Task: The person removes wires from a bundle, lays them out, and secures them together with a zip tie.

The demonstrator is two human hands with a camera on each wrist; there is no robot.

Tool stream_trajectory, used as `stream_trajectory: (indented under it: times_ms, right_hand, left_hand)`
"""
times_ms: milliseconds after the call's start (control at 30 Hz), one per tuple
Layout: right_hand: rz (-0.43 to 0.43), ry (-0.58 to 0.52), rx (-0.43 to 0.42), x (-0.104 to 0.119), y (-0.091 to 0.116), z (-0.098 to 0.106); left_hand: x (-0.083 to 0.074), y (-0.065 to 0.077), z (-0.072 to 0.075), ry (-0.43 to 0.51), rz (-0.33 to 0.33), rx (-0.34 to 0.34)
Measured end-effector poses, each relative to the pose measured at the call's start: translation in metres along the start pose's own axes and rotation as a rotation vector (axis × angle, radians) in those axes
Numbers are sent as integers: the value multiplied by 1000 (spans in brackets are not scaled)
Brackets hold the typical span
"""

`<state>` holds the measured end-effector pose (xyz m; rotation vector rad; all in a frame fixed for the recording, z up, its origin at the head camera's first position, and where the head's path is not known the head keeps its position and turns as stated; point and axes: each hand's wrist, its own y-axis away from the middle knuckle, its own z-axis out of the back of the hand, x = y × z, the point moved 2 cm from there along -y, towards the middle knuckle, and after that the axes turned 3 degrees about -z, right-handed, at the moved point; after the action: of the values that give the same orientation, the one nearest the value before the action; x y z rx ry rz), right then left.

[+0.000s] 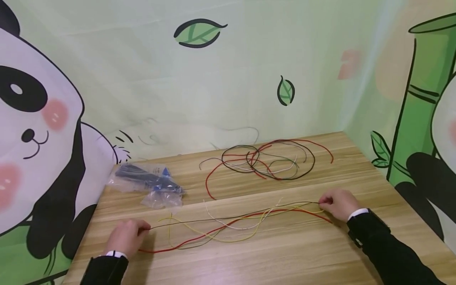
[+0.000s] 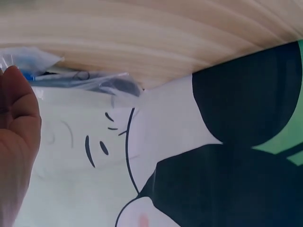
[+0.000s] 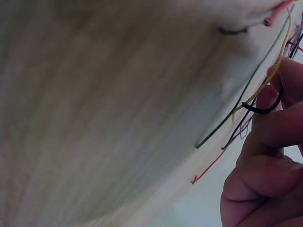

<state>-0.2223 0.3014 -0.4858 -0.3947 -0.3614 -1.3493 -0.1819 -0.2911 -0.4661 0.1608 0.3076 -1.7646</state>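
A thin black wire (image 1: 199,220) is drawn nearly straight between the two hands, low over the wooden table. My left hand (image 1: 124,237) pinches its left end between thumb and fingertips. At the other end my right hand (image 1: 340,204) pinches it, and the right wrist view shows a short black tip (image 3: 262,111) curling out past the fingers. Below the stretched wire lie a thicker red wire (image 1: 196,238), loosely curved yellow wires (image 1: 235,241) and a white wire (image 1: 228,225). The left wrist view catches only part of the left hand (image 2: 19,118); its grip is hidden there.
Farther back on the table (image 1: 249,261) sits a tangle of coiled black wire (image 1: 313,166), red wire (image 1: 207,180) and other thin wires. A clear plastic bag (image 1: 160,200) with dark and blue contents lies at the back left. Panda-printed cloth (image 1: 249,59) hangs behind and along the sides.
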Motion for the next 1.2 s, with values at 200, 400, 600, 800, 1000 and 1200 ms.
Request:
stream_trajectory:
  times_ms: [200,400,600,800,1000,1200]
  right_hand:
    - [14,30,29,1,2,-3]
    - [-12,25,52,1,3,-4]
    - [-42,12,51,1,3,-5]
    - [-79,-18,-7,1,4,-2]
    - [-85,-27,-41,8,6,5]
    - [-14,-8,-30,39,12,-2]
  left_hand:
    - [-1,-1,-8,12,0,20]
    - [-2,1,-12,10,-37,33]
    - [-4,3,-14,34,-43,66]
    - [-7,3,-12,54,-13,72]
    - [-18,2,-8,62,17,84]
    - [-43,4,-16,18,-38,36]
